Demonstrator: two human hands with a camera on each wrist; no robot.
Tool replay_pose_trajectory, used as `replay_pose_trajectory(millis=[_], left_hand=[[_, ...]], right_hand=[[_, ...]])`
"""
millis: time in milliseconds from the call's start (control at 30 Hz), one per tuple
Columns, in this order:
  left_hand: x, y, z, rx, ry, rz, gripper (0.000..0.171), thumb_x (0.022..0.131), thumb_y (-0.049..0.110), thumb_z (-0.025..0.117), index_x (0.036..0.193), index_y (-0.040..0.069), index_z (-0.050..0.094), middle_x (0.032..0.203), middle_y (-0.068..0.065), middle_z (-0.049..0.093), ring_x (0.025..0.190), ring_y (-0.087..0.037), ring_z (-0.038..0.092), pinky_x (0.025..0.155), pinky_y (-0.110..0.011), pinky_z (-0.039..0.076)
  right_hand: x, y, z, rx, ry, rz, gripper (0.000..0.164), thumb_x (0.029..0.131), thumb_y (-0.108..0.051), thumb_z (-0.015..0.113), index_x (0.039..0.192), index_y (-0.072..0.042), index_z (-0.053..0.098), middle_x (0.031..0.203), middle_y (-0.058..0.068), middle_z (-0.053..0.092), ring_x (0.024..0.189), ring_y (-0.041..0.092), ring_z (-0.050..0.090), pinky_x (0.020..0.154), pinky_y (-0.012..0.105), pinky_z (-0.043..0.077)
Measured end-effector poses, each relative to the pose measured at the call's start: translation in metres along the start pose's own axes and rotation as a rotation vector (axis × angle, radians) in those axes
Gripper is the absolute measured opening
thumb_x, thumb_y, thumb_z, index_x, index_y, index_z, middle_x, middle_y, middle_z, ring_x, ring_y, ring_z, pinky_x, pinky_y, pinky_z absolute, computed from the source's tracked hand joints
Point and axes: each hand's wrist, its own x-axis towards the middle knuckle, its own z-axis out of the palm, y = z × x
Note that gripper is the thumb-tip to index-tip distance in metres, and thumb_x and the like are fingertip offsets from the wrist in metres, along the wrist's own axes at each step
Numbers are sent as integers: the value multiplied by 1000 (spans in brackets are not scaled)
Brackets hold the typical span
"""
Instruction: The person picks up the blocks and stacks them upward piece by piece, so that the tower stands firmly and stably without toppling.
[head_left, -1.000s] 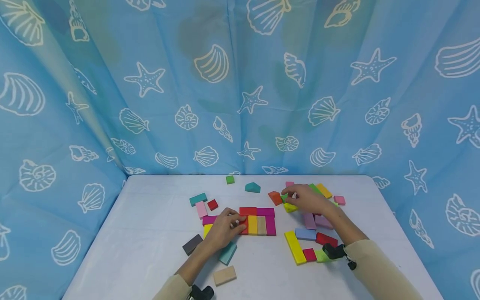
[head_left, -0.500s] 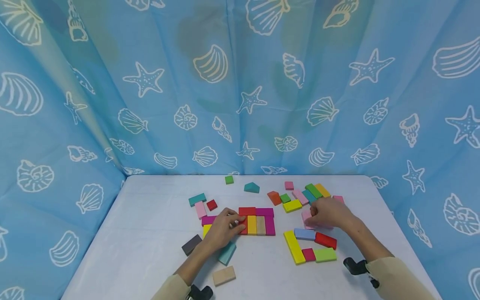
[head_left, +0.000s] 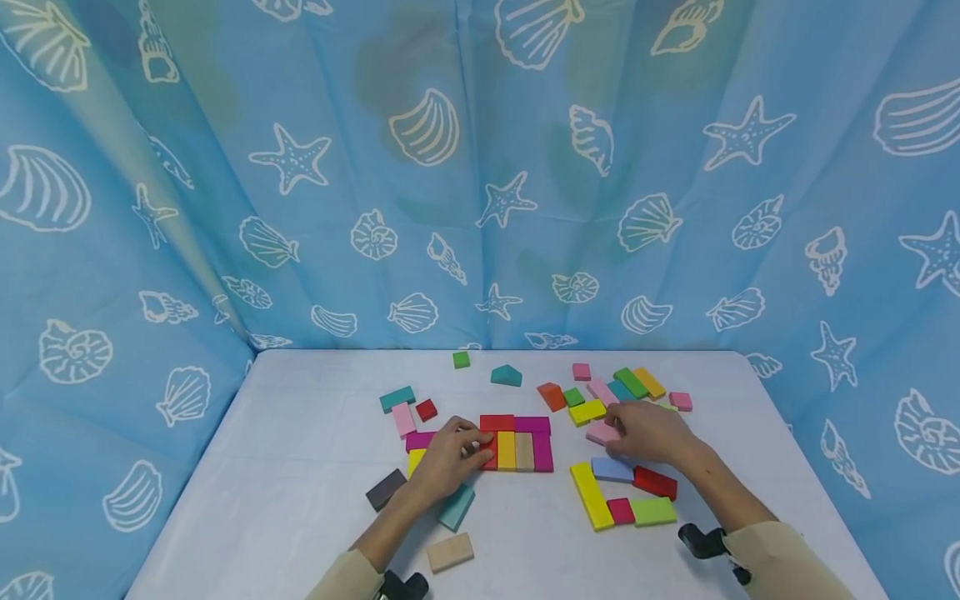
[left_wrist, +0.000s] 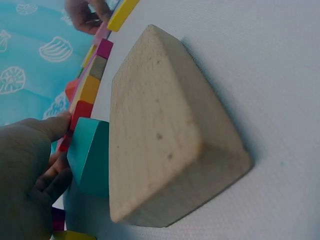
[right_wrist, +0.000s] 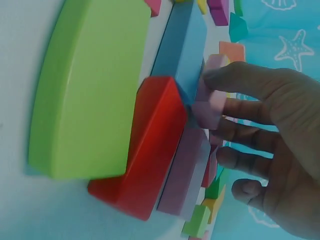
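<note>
My left hand (head_left: 447,457) holds the red block (head_left: 490,450) at the left end of a row; in the left wrist view its fingertips touch this red block (left_wrist: 80,112). Beside it stand a yellow block (head_left: 506,451), a wooden block (head_left: 524,452) and a magenta block (head_left: 542,451), with a second red block (head_left: 497,423) along the top. My right hand (head_left: 649,430) pinches a pink block (head_left: 600,432) between thumb and fingers, also visible in the right wrist view as a pale pink block (right_wrist: 212,107). Its palm hides some blocks.
A yellow bar (head_left: 592,497), a blue block (head_left: 612,469), a red block (head_left: 655,482) and a lime block (head_left: 653,511) lie front right. Near my left wrist are a teal block (head_left: 456,507), a plain wooden block (head_left: 450,552) and a dark block (head_left: 386,489). A curtain (head_left: 480,167) hangs behind.
My right hand has moved from the yellow and green blocks towards me, taken hold of the pink block, and shifted it slightly left. My left hand stays put on the red block.
</note>
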Motion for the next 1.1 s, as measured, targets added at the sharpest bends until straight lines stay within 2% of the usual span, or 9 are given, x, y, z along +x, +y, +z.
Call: replay_pose_trajectory(millis=[167,300,400,567,800,1100], left_hand=[[0,-1,0,7,-1,1,36,93,30,73,128,20,71,119,-2,58,94,-10,60,76,-16,53],[-1,-1,0,16,8,3,36,93,29,74,127,19,71,118,-2,58,94,-11,61,76,-16,53],[-1,-1,0,19,9,2,36,93,30,74,127,20,72,119,-2,58,94,-10,61,76,-16,53],[0,-1,0,29,3,-2,36,93,32,74,127,20,71,118,-1,58,92,-8,60,77,-15,52],[-1,-2,1,31,7,-11,37,92,32,75,127,22,71,116,3,57,91,-6,59,78,-14,51],[-1,-3,2,41,13,-18,37,92,34,75,127,24,71,117,4,57,91,-4,59,77,-14,51]], right_hand=[[-6,-24,-3,27,98,-89,50,72,-39,89,114,-23,68,101,-4,66,90,15,61,72,32,59],[-12,-56,3,40,109,-173,48,73,-40,89,115,-30,70,113,-8,65,111,17,60,85,39,59],[-16,-79,12,30,83,-266,48,73,-42,89,117,-32,69,118,-10,63,116,15,58,89,38,57],[-19,-108,28,12,54,-405,49,76,-40,87,120,-29,70,117,-8,63,111,12,59,91,38,56],[-15,-130,43,-61,42,-451,45,79,-42,85,119,-27,70,116,-7,63,113,14,60,97,40,53],[-11,-135,56,-83,99,-477,47,76,-42,87,116,-27,67,112,-9,63,112,12,59,95,34,54]])
